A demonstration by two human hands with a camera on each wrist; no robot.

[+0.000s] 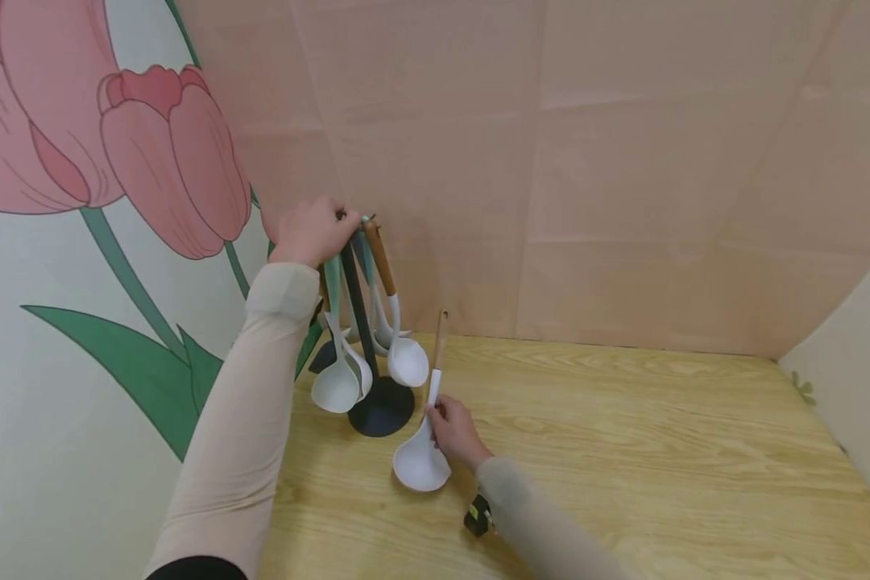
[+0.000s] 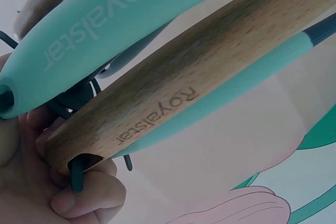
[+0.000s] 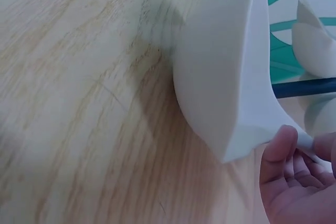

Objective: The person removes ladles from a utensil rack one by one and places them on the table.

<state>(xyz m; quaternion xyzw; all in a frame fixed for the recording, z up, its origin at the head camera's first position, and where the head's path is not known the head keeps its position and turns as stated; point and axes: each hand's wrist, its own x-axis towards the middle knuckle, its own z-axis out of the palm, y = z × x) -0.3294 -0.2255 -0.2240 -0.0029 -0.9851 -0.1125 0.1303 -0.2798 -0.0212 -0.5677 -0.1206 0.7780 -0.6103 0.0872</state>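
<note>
At the top of a black utensil stand (image 1: 381, 409), my left hand (image 1: 310, 234) grips the hook area. In the left wrist view, its fingers (image 2: 94, 192) curl around the top beside a wooden handle (image 2: 157, 93) and a turquoise handle (image 2: 79, 45), both hanging on hooks. My right hand (image 1: 458, 435) pinches the white neck of a ladle (image 1: 421, 466), wooden handle pointing up and bowl low, right of the stand. The right wrist view shows the ladle bowl (image 3: 220, 72) sideways, with the thumb and fingers of my right hand (image 3: 304, 182) at its neck.
Several utensils hang around the stand, including a white ladle (image 1: 408, 362) and a pale turquoise-handled one (image 1: 336, 388). A small black object (image 1: 477, 515) lies by my right sleeve on the wooden table (image 1: 660, 451). A tulip-patterned wall (image 1: 116, 322) stands left, a pinkish covering (image 1: 623, 177) behind.
</note>
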